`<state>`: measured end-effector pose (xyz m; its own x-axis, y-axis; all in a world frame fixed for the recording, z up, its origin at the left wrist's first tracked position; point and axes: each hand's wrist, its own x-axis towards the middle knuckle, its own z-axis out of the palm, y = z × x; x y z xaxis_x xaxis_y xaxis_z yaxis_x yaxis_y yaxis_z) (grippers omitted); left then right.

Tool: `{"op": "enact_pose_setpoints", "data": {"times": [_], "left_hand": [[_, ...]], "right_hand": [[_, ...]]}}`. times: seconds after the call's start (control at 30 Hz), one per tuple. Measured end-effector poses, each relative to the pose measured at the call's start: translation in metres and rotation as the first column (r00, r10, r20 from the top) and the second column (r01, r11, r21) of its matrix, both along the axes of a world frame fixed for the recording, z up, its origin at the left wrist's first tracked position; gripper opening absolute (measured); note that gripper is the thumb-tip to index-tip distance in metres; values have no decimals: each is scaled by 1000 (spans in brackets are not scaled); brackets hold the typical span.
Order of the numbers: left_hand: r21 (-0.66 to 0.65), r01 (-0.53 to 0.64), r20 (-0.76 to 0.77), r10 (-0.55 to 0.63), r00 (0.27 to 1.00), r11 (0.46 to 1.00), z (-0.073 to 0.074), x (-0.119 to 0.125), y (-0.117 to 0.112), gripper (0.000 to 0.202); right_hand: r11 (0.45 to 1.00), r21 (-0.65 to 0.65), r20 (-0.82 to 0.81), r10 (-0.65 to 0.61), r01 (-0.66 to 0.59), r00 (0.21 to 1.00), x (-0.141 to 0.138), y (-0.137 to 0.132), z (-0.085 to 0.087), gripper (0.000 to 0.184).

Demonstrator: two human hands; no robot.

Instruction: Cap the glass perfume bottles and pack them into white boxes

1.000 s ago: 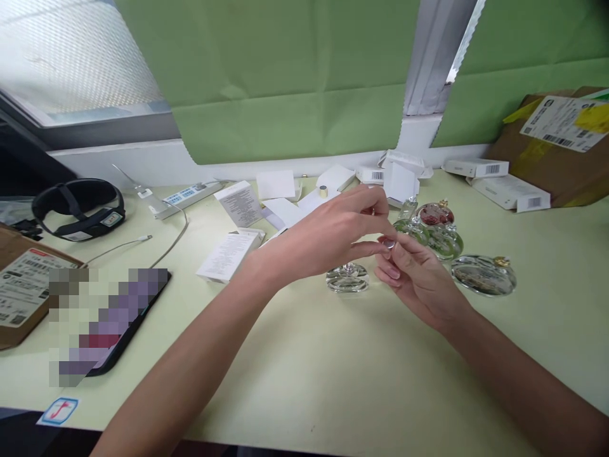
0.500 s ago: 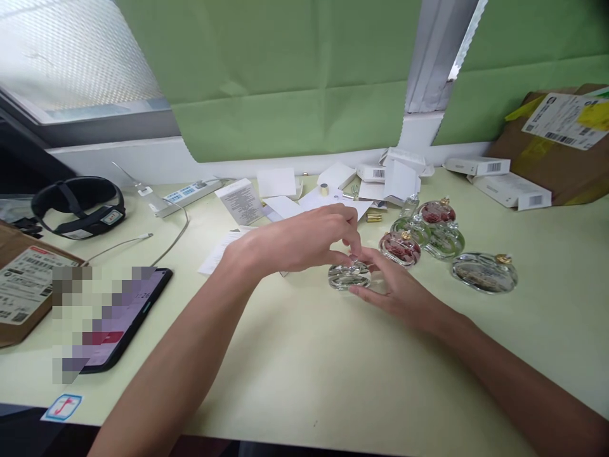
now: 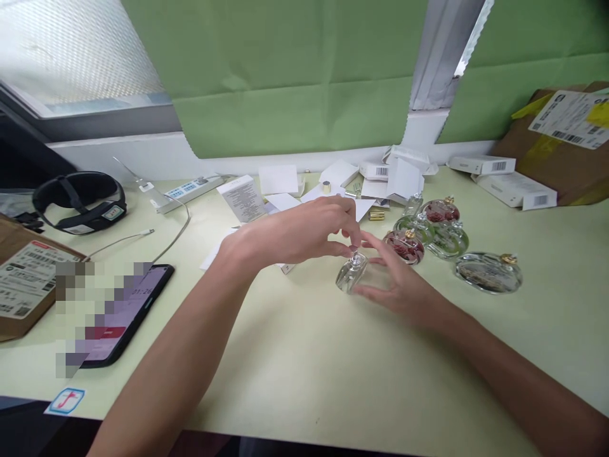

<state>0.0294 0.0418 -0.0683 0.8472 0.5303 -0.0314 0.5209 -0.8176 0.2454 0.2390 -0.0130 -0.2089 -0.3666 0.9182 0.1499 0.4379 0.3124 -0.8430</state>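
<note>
A small clear glass bottle (image 3: 351,275) stands on the table, its narrow side turned partly toward me. My left hand (image 3: 309,230) reaches over it from the left, closed, with thumb and fingertips pinching the bottle's neck or top; what exactly sits between the fingertips is hard to see. On the bottle's right is my right hand (image 3: 402,279), its thumb and fingers spread around that side. The thumb tip is close to the glass; whether it touches I cannot tell. Just beyond lies a red-patterned bottle (image 3: 404,247) with a gold neck.
Several green and red flat glass bottles (image 3: 447,240) cluster at right, near a clear one (image 3: 488,273). White boxes and papers (image 3: 340,172) lie behind. At left are a phone (image 3: 137,317), a power strip (image 3: 188,190), a black headset (image 3: 78,202) and a carton (image 3: 28,285); another carton (image 3: 547,158) stands far right.
The clear bottle has turned from its broad side facing me to a narrower side. My right hand's fingers have spread wider from it, while my left hand keeps its pinch on top.
</note>
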Motion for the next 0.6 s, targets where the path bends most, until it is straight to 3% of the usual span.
{"op": "enact_pose_setpoints", "data": {"times": [0.1, 0.17, 0.3, 0.47, 0.53, 0.6], "left_hand": [[0, -2, 7, 2, 1000, 1000, 0, 0, 0, 20], [-12, 3, 14, -3, 1000, 1000, 0, 1, 0, 21], [-36, 12, 11, -11, 1000, 999, -3, 4, -1, 21], [-54, 23, 15, -23, 1000, 998, -4, 4, 0, 21], [-55, 24, 16, -23, 1000, 998, -5, 4, 0, 21], [-57, 24, 11, -23, 1000, 998, -5, 4, 0, 21]], "right_hand": [[978, 100, 18, -186, 183, 982, -21, -11, -2, 100], [968, 128, 74, -227, 216, 971, -31, -15, -2, 92], [979, 123, 110, -174, 160, 979, -26, -10, 4, 67], [996, -84, 6, 24, -23, 1000, -2, -2, 7, 88], [996, -69, -22, 50, -51, 999, -1, -3, 6, 88], [1000, 4, -25, 3, -3, 1000, -4, -4, 5, 80]]}}
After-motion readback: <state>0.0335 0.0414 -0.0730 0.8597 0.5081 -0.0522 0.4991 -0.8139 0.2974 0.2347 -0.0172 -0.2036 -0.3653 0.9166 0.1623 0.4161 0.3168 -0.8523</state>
